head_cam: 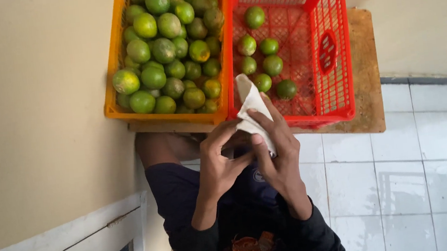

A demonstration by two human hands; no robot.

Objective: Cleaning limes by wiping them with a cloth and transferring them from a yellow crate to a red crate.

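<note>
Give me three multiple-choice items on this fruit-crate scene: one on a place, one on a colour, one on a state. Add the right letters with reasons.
1. Where does the orange crate stand relative to the red crate?
A. Stacked on top of it
B. Side by side, touching it
C. Far apart on the floor

2. What colour is the cloth in the hands?
A. Blue
B. Black
C. Whitish

3. How full is the red crate compared with the orange one?
A. Only a few limes, the orange one heaped
B. Both heaped
C. Red crate heaped, orange one bare

Answers:
1 B: the two crates share an edge on the wooden board.
2 C: the pale cloth is pinched between the left hand and the right hand.
3 A: the red crate's mesh floor shows between scattered limes, while the orange crate is piled.
</note>
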